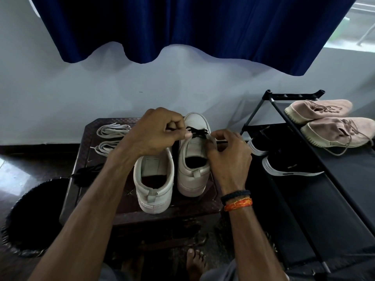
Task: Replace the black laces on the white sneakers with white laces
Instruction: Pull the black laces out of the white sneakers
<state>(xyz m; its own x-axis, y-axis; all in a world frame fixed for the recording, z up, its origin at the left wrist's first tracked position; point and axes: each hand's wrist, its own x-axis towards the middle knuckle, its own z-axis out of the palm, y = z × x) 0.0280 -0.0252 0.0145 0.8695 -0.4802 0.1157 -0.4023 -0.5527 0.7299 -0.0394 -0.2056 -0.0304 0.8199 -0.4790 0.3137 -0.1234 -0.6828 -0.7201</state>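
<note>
Two white sneakers at frame centre, side by side on a dark brown table (105, 201), heels toward the camera, toes toward the pale wall. Left sneaker (153, 185) without any lace showing, its front half hidden under the left forearm. Right sneaker (195, 159) laced only at its lowest eyelets, black lace (197, 132) crossing just behind the toe cap.

Left hand (157, 134) above the centre, fingers curled, thumb and forefinger pinching a strand of the black lace at its left end. Right hand (227, 151) right of centre, fingers curled, pinching the right edge of the right sneaker near the eyelets; lace or only the upper between those fingertips: cannot tell. Black and orange wristbands (237, 200) on the right wrist.

Two bundles of white laces (112, 136) on the table's far left part, one behind the other. Loose black lace (87, 172) heaped at the table's left edge, below the white bundles.

Dark round bin (34, 218) at lower left, on the floor beside the table. Black shoe rack (316, 179) at right, with pink shoes (328, 120) on its top shelf and black shoes (284, 161) with white soles on the shelf below. Blue curtain (182, 25) across the top of the frame. Bare foot (195, 262) at the bottom edge, under the table.
</note>
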